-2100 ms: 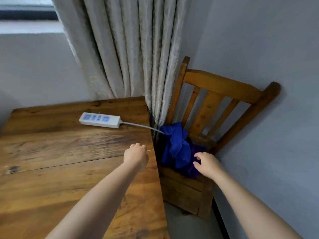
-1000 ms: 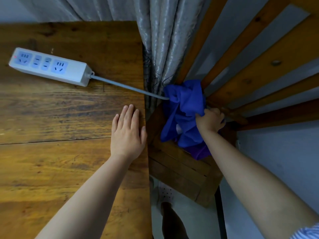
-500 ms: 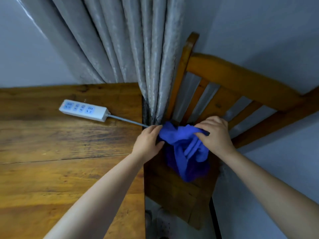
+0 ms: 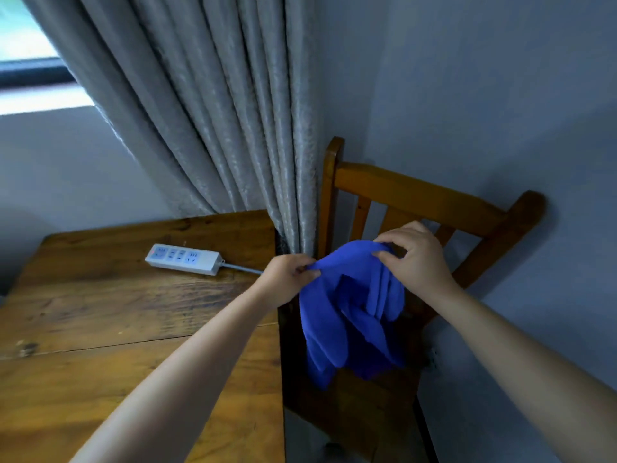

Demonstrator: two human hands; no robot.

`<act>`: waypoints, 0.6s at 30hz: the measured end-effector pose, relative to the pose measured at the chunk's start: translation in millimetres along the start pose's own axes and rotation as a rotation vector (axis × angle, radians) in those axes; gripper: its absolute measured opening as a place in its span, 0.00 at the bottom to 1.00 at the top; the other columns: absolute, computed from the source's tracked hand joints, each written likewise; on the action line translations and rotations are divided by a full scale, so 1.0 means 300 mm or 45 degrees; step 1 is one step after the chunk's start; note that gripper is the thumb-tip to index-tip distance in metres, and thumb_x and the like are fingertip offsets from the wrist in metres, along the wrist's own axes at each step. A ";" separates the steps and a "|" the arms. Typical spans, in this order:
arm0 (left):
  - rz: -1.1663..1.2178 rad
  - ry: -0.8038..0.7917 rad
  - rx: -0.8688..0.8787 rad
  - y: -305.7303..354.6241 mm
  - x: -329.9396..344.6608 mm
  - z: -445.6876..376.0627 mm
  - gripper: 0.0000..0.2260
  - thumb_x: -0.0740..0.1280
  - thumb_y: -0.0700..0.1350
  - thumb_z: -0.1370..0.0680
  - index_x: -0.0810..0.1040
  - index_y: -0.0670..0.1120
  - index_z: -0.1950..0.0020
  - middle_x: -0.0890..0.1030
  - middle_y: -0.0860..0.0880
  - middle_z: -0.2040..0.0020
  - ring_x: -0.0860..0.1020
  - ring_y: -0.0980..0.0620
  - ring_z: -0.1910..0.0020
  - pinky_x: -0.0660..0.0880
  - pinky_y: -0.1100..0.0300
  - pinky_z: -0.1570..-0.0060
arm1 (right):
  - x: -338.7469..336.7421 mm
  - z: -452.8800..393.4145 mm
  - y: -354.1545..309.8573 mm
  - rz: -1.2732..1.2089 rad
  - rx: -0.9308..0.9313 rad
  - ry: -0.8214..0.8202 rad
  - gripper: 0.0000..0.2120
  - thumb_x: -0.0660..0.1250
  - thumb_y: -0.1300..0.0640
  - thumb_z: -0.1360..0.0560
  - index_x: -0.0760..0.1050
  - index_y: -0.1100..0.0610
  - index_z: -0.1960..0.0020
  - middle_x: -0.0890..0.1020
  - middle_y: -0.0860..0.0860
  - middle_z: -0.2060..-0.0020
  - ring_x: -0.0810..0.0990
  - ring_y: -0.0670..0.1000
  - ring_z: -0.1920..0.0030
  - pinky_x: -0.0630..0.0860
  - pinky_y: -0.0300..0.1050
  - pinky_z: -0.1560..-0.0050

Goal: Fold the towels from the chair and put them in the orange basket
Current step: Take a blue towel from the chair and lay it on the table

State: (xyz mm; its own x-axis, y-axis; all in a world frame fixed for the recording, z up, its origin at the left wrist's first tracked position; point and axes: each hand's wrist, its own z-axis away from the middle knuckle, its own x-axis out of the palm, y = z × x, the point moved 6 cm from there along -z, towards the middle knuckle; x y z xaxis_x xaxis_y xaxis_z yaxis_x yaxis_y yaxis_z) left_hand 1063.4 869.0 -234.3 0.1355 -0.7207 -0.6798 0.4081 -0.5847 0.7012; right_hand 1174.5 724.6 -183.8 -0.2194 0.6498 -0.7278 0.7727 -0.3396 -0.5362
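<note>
A crumpled blue towel hangs in the air above the seat of a wooden chair in the corner. My left hand pinches the towel's top edge on the left. On the right, my right hand grips the same top edge, with the chair's back slats behind it. The cloth droops in folds between and below both hands and hides most of the seat. No orange basket is in view.
A wooden table stands left of the chair, with a white power strip and its cable on it. A grey curtain hangs behind the table's corner. Grey walls close in the chair at the back and right.
My right hand took the blue towel off the chair seat, my left hand left the table and joined it, and both have lifted the towel higher.
</note>
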 end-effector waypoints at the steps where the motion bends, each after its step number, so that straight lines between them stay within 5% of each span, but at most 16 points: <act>1: -0.012 0.008 0.018 0.015 -0.034 0.009 0.08 0.62 0.41 0.21 0.78 0.37 0.48 0.77 0.47 0.58 0.74 0.53 0.58 0.68 0.65 0.62 | 0.003 -0.013 -0.006 0.011 -0.007 0.023 0.05 0.73 0.68 0.35 0.82 0.64 0.59 0.84 0.57 0.64 0.78 0.62 0.58 0.74 0.56 0.58; 6: -0.191 0.385 0.114 0.044 -0.381 0.158 0.06 0.65 0.38 0.24 0.76 0.38 0.59 0.67 0.56 0.72 0.62 0.56 0.73 0.64 0.71 0.69 | 0.041 -0.168 -0.245 -0.050 -0.190 0.129 0.04 0.69 0.63 0.36 0.81 0.63 0.63 0.83 0.56 0.68 0.78 0.60 0.62 0.73 0.54 0.61; 12: -0.270 0.999 0.113 -0.052 -0.796 0.518 0.07 0.64 0.38 0.25 0.79 0.35 0.55 0.73 0.47 0.64 0.68 0.48 0.64 0.65 0.74 0.66 | 0.135 -0.295 -0.771 -0.127 -0.583 0.339 0.09 0.61 0.59 0.33 0.79 0.62 0.63 0.81 0.55 0.69 0.74 0.52 0.63 0.72 0.43 0.62; 15: -0.254 1.236 0.079 -0.140 -0.934 0.707 0.06 0.64 0.35 0.25 0.79 0.34 0.54 0.74 0.46 0.62 0.70 0.49 0.62 0.64 0.77 0.65 | 0.210 -0.291 -1.007 -0.215 -0.668 0.333 0.07 0.62 0.63 0.32 0.79 0.64 0.62 0.81 0.58 0.68 0.80 0.59 0.65 0.74 0.43 0.62; 18: -0.346 1.317 0.031 -0.262 -1.036 0.877 0.11 0.62 0.41 0.26 0.79 0.34 0.52 0.79 0.41 0.60 0.73 0.47 0.60 0.65 0.67 0.63 | 0.327 -0.244 -1.202 -0.256 -0.705 0.239 0.05 0.65 0.67 0.34 0.79 0.66 0.60 0.81 0.60 0.66 0.80 0.62 0.64 0.78 0.50 0.62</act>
State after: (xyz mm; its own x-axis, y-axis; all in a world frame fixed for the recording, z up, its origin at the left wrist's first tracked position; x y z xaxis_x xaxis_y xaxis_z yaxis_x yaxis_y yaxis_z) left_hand 751.7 1041.0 -21.4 0.7474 0.0942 -0.6577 0.5232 -0.6935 0.4953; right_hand 917.9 960.6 -30.3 -0.3233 0.7903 -0.5206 0.9326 0.1726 -0.3171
